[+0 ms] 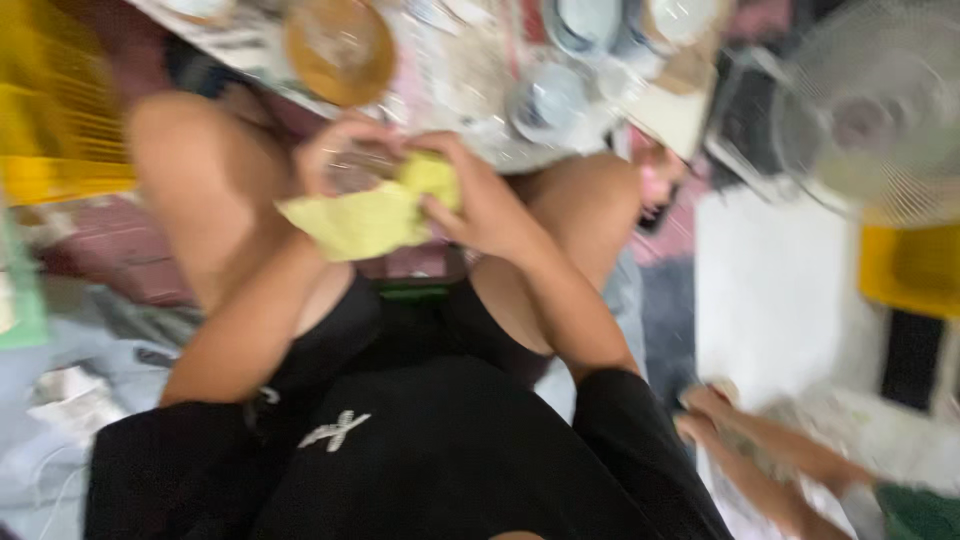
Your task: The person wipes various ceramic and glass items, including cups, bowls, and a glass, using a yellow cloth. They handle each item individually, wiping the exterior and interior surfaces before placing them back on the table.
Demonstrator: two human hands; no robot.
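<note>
Fingers of both hands are curled shut around a yellow cloth (372, 218) and what looks like a clear glass (352, 168), held over the lap; left hand (335, 150) cups the glass, right hand (480, 200) presses the cloth in. Looks like wiping is underway, so a firmer turn of the glass is probably called for. One cloth, one glass counted. Farther out, blurry dishes (545, 100) and one fan (880, 110) are seen.

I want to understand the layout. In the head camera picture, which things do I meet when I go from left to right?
Yellow crate → left hand → yellow cloth → right hand → white fan. The picture is blurred, so the smaller dishes are left out.
</note>
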